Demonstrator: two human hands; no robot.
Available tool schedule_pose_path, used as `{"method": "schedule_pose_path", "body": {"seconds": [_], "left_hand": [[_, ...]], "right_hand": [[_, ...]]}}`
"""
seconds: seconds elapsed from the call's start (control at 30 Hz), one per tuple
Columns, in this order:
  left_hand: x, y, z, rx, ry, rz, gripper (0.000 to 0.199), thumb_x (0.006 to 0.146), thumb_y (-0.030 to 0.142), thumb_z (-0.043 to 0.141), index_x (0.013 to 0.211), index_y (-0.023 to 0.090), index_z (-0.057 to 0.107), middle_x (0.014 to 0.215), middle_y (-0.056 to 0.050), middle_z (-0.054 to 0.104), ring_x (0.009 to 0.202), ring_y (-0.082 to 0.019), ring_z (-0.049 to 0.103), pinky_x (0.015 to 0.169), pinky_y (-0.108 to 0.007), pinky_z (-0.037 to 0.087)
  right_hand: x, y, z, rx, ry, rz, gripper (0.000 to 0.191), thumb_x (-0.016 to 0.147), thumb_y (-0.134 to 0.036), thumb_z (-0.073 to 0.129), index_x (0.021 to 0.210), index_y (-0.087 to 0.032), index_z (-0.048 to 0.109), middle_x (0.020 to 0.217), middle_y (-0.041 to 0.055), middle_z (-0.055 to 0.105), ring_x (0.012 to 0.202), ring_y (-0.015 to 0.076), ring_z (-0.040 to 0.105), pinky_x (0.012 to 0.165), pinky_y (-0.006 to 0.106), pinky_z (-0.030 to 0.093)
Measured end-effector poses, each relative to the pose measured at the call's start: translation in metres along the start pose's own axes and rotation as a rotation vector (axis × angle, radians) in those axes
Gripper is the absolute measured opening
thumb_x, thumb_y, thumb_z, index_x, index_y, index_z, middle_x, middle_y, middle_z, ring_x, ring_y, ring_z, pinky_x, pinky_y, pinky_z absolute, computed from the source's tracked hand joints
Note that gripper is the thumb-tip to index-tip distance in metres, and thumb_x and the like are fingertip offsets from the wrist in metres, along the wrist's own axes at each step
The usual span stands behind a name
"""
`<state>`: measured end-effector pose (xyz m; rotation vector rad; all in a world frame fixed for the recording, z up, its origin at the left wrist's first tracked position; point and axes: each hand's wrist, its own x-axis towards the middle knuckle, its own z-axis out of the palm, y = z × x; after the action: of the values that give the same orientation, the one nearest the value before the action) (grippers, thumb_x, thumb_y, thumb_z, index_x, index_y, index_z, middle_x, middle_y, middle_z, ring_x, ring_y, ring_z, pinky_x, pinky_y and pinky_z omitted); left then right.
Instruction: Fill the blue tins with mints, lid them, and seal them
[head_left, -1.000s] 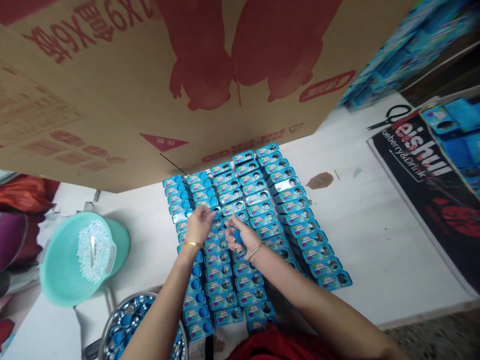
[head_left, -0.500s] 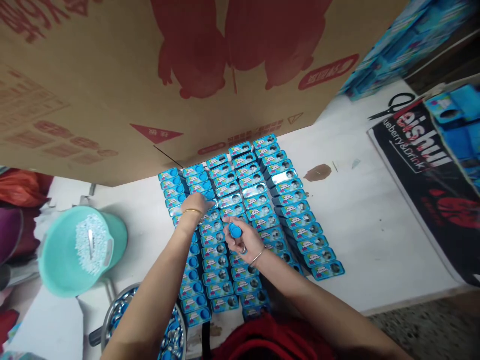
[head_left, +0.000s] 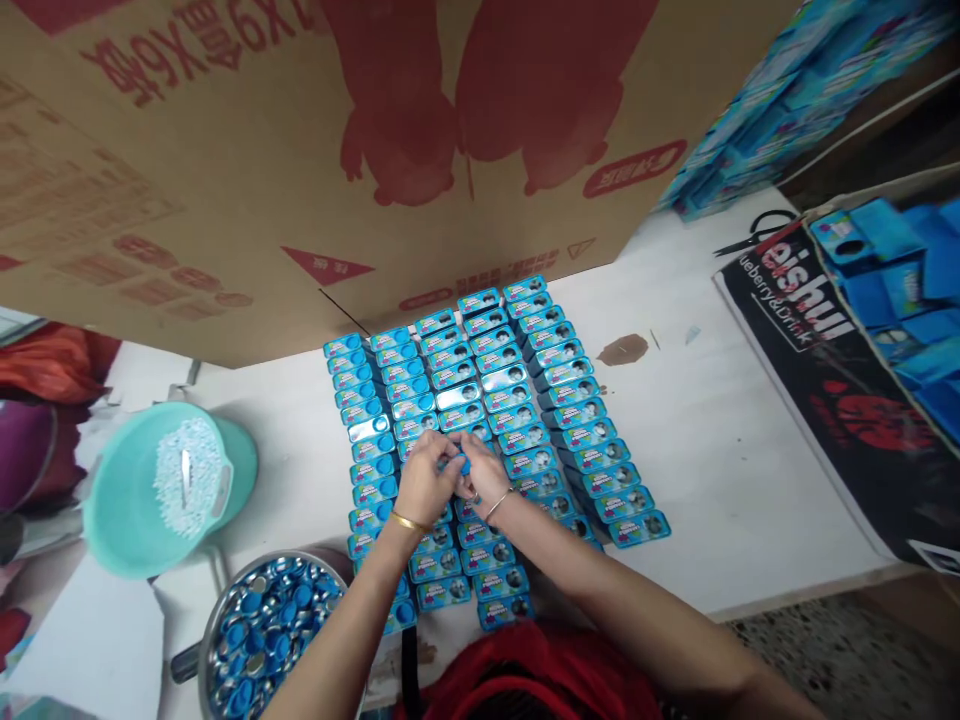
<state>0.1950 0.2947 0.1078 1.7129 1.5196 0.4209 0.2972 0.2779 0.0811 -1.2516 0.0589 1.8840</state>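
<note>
My left hand [head_left: 426, 482], with a gold bangle at the wrist, meets my right hand [head_left: 484, 472] over the middle of the rows of small blue printed boxes [head_left: 517, 418]. Between them is a round blue cap [head_left: 465, 464], mostly covered by fingers. My right hand is closed around it, and the left thumb and fingertips pinch at it. Each box has a round spot at one end of its top. In the left columns many spots look solid blue, like the cap; toward the right they look dark or grey.
A steel pot [head_left: 212, 655] of blue and silver caps stands at lower left. Behind it is a turquoise basin [head_left: 112, 525] with small white pieces. A large cardboard box [head_left: 420, 235] walls off the back. Scissors [head_left: 739, 246] and a black carton [head_left: 787, 370] of blue boxes lie right.
My left hand has come back from the left columns of boxes to my right hand, and its fingers now touch the cap there. The view has shifted slightly.
</note>
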Motion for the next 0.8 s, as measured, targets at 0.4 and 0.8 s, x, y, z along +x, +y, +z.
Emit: {"method": "schedule_pose_path", "body": {"seconds": [0.4, 0.8], "left_hand": [[0.025, -0.023, -0.015, 0.238, 0.207, -0.084, 0.015, 0.087, 0.027, 0.050, 0.086, 0.019, 0.062, 0.086, -0.006, 0.067, 0.081, -0.017, 0.061, 0.075, -0.027, 0.045], [0.075, -0.017, -0.020, 0.742, -0.247, -0.501, 0.026, 0.083, 0.044, 0.055, 0.086, 0.020, 0.063, 0.098, -0.012, 0.070, 0.093, -0.028, 0.065, 0.070, -0.031, 0.044]], "right_hand": [[0.008, -0.017, -0.003, -0.064, 0.003, -0.099, 0.042, 0.068, -0.055, 0.071, 0.081, -0.018, 0.057, 0.043, -0.0110, 0.034, 0.036, 0.0037, 0.033, 0.032, 0.014, 0.019], [0.001, -0.009, -0.010, -0.171, 0.014, -0.129, 0.042, 0.068, -0.058, 0.068, 0.078, -0.019, 0.057, 0.046, -0.0102, 0.033, 0.038, 0.0048, 0.037, 0.032, 0.015, 0.022]]}}
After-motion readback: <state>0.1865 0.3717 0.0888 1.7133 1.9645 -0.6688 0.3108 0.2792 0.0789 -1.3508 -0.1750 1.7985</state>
